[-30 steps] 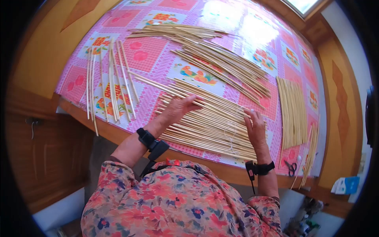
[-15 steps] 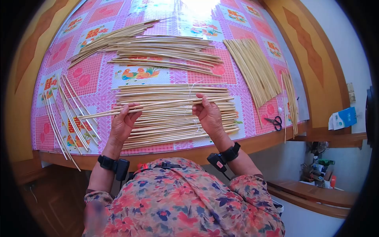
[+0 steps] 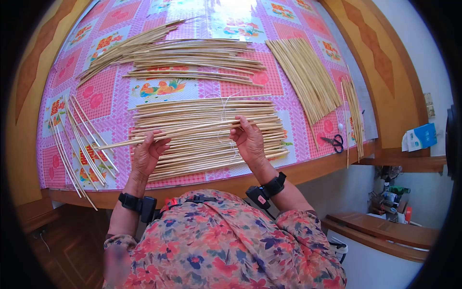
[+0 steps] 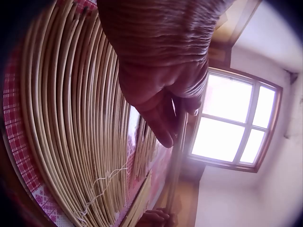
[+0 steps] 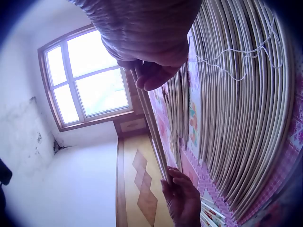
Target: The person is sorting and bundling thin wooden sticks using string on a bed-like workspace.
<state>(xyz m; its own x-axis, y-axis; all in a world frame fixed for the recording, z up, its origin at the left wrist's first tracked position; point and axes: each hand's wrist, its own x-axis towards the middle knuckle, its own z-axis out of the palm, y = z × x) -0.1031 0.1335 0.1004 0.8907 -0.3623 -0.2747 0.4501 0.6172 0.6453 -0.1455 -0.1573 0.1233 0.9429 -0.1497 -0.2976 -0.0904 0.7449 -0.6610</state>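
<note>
In the head view a few thin sticks point(image 3: 192, 130) are held up level, above a row of many sticks point(image 3: 202, 159) lying side by side. The left hand point(image 3: 148, 155) pinches them near their left part, and their left ends stick out past it. The right hand point(image 3: 251, 142) pinches their right end between thumb and fingers. White string point(image 3: 224, 108) runs across the right part of the row. The left wrist view shows the left hand point(image 4: 161, 75) gripping the held sticks point(image 4: 176, 170); the right wrist view shows the right hand point(image 5: 147, 42) on their other end.
Loose sticks point(image 3: 192, 60) lie behind the row, with a flat bundle point(image 3: 308, 82) at the back right. More sticks point(image 3: 82, 144) lie at the left and others point(image 3: 353, 120) at the right edge. Scissors point(image 3: 335, 143) lie by the table's front edge point(image 3: 308, 164).
Since a second ago the left hand has taken hold of the sticks nearer their left end, and the right hand has gone from the row to their right end. Over the last half second little has moved.
</note>
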